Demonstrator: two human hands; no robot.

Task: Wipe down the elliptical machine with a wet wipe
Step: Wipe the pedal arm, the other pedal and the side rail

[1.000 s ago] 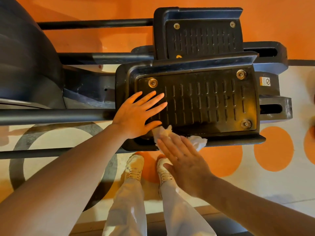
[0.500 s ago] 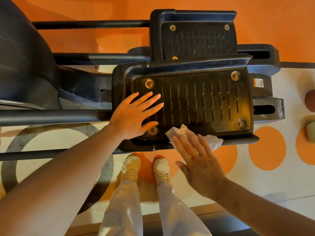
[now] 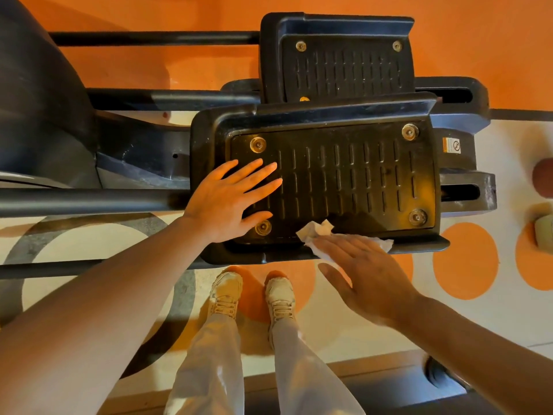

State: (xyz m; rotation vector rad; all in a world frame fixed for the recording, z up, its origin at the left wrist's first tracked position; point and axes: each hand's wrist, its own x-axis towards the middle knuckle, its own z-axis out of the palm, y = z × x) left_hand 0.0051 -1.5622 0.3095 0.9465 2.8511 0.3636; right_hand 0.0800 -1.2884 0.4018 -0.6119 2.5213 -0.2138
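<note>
The elliptical's near black foot pedal (image 3: 344, 178) fills the middle of the view, ribbed and bolted at its corners. A second pedal (image 3: 341, 64) sits behind it. My left hand (image 3: 227, 199) lies flat on the near pedal's left end, fingers spread and straight. My right hand (image 3: 365, 274) presses a crumpled white wet wipe (image 3: 317, 230) with flat fingers onto the pedal's front lip, right of centre. Part of the wipe is hidden under my fingers.
Black machine rails (image 3: 89, 202) run off to the left beside the dark flywheel housing (image 3: 36, 100). My legs and pale shoes (image 3: 254, 292) stand just in front of the pedal on an orange-dotted floor. Small objects (image 3: 543, 232) lie at the right edge.
My right hand has slid the wipe to the right along the pedal's front lip. My left hand has stayed flat on the pedal's left end.
</note>
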